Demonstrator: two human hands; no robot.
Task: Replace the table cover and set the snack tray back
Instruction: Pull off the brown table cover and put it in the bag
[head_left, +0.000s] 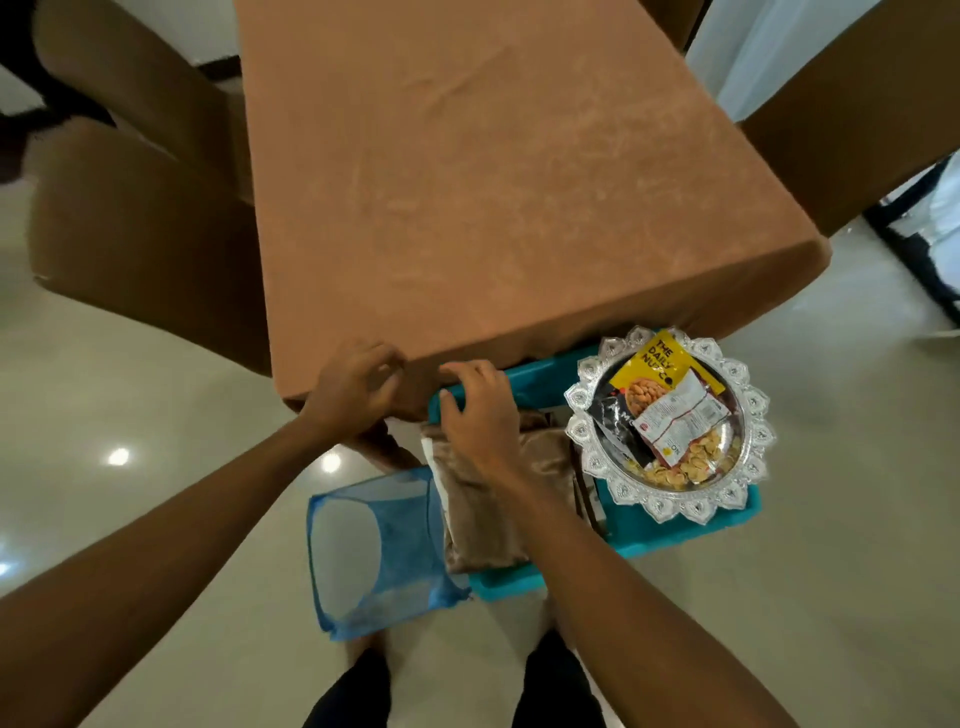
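Pale glossy floor (779, 519) surrounds a long surface (467, 104) draped in a brown table cover (493, 234); at its near end stand a blue mesh basket (374, 545) and a teal stool (675, 540) carrying a folded beige cloth (483, 525) and the silver snack tray (759, 431). The left hand (358, 384) grips the cover's near corner with curled fingers, while the right hand (478, 415) hovers, fingers loosely bent, holding nothing. The cover swap is probably just starting, so the next move calls for both hands on the hem; one packet (660, 358) reads "THE DAILY NUT CO".
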